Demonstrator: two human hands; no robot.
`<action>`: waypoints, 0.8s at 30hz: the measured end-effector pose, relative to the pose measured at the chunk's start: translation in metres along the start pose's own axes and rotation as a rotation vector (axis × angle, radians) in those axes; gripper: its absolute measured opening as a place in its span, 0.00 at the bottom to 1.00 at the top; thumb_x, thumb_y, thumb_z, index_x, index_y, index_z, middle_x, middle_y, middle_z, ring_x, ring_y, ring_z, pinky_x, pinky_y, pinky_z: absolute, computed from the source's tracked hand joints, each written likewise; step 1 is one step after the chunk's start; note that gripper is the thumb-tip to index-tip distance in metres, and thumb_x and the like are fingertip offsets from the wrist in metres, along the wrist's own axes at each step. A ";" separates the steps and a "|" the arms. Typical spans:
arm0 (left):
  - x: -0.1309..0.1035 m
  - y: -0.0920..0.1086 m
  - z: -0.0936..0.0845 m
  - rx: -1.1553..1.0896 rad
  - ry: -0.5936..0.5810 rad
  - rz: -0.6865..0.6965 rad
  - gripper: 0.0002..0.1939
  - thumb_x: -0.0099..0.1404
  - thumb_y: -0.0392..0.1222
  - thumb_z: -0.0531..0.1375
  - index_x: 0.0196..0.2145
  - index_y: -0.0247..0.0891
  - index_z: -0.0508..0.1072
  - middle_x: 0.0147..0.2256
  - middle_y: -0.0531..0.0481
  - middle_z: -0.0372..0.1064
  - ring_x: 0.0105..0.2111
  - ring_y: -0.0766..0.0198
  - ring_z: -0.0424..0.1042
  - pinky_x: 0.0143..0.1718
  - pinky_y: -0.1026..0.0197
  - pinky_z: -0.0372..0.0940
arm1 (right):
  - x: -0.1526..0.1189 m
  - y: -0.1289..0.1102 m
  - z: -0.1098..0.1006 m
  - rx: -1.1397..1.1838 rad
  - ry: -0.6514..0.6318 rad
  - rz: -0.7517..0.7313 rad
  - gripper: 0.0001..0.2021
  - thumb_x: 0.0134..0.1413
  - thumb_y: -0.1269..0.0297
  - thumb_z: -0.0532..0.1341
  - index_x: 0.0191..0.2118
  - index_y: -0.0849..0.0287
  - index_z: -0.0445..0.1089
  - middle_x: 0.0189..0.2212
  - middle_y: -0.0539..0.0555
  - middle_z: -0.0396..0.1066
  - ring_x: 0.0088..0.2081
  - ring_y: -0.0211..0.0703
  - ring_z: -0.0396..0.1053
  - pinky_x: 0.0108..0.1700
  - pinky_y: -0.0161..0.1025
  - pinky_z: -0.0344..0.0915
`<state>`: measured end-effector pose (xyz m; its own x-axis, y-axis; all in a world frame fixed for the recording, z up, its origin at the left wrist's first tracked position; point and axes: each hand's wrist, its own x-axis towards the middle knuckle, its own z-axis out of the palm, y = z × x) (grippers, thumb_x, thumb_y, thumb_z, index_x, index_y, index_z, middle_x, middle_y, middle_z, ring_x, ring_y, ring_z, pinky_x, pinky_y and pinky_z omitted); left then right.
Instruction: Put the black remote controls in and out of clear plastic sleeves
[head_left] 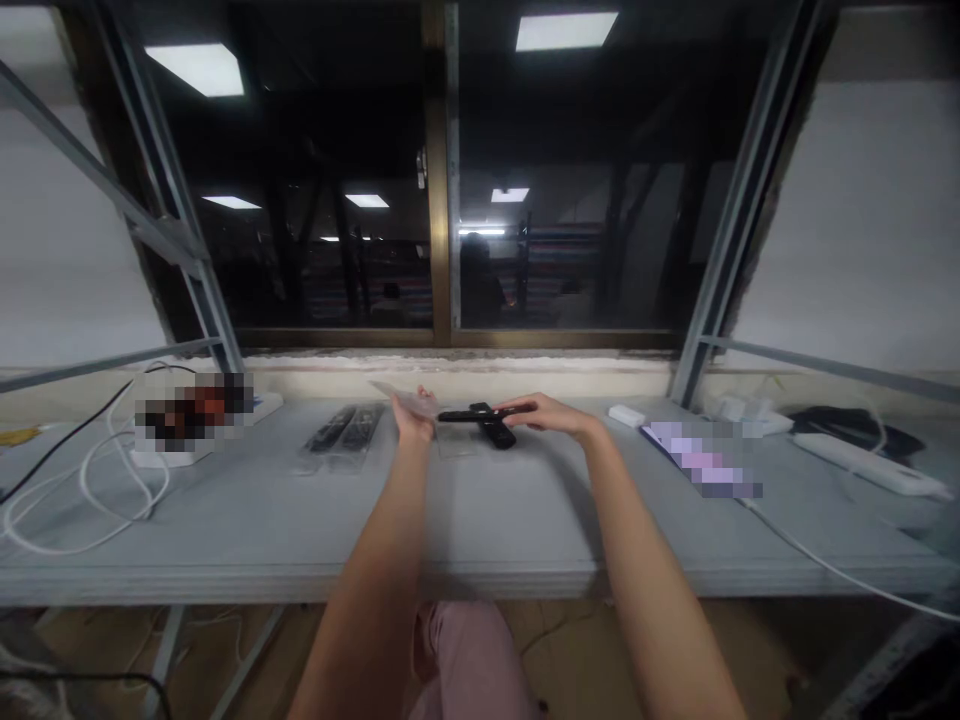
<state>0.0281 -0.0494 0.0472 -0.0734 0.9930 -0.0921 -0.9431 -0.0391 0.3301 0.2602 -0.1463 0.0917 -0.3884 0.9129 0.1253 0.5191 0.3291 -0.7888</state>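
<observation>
In the middle of the grey table, my right hand (pixel 545 413) grips one end of a slim black remote-like object (pixel 469 416), held level above the surface. My left hand (pixel 415 415) holds a clear plastic bag (pixel 403 399), its opening side close to the far end of the black object. Whether that end is inside the bag cannot be made out. Below and behind the held object, a second black remote (pixel 497 432) lies on the table. Left of my left hand lie black remotes in clear bags (pixel 346 430), side by side.
A phone (pixel 697 458) with a white cable lies at the right, near a white adapter (pixel 626 416) and a power strip (pixel 870 464). White cables (pixel 90 500) coil at the left beside a blurred item. Metal posts (pixel 739 220) frame the window.
</observation>
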 end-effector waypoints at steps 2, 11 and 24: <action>-0.001 0.000 0.002 -0.012 0.011 -0.011 0.23 0.69 0.56 0.41 0.41 0.38 0.68 0.28 0.49 0.65 0.24 0.69 0.65 0.31 0.67 0.66 | 0.009 0.003 0.006 -0.023 0.020 -0.039 0.22 0.47 0.58 0.64 0.50 0.58 0.72 0.39 0.54 0.74 0.31 0.36 0.65 0.34 0.33 0.61; -0.006 0.004 0.012 0.032 -0.040 -0.072 0.27 0.68 0.57 0.44 0.40 0.31 0.71 0.23 0.49 0.66 0.20 0.68 0.66 0.25 0.68 0.65 | 0.055 0.017 0.086 0.074 0.181 -0.220 0.34 0.44 0.63 0.67 0.59 0.56 0.60 0.57 0.56 0.63 0.57 0.49 0.60 0.59 0.47 0.55; -0.012 -0.022 0.015 0.276 -0.263 -0.182 0.19 0.69 0.50 0.48 0.45 0.34 0.69 0.42 0.44 0.74 0.35 0.62 0.74 0.39 0.60 0.68 | 0.066 0.034 0.086 0.171 0.340 -0.243 0.40 0.38 0.61 0.70 0.61 0.54 0.59 0.49 0.57 0.65 0.40 0.42 0.65 0.46 0.44 0.67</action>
<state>0.0546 -0.0587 0.0552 0.2055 0.9769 0.0587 -0.8085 0.1357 0.5727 0.1867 -0.0958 0.0213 -0.1960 0.8510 0.4872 0.2996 0.5251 -0.7965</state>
